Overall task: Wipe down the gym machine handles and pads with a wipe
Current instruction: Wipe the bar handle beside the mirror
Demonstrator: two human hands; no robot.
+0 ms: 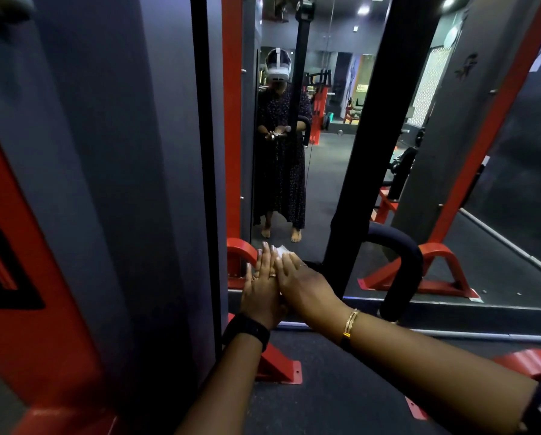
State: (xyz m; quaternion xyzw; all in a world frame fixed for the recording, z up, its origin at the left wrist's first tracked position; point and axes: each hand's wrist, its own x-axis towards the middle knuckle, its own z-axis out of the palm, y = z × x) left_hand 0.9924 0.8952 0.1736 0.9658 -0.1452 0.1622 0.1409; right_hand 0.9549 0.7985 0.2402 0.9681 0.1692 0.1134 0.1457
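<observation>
Just short of the mirror [327, 171], I have the left hand [260, 290] and right hand [305, 285] flat, fingers straight. The wipe [282, 250] seems pressed between them, a white corner showing past the fingertips. Nothing curls round it, so it could slip to the floor on the reach to the padded handle [402, 262], near on the right. I count one wipe, two hands and one curved handle.
</observation>
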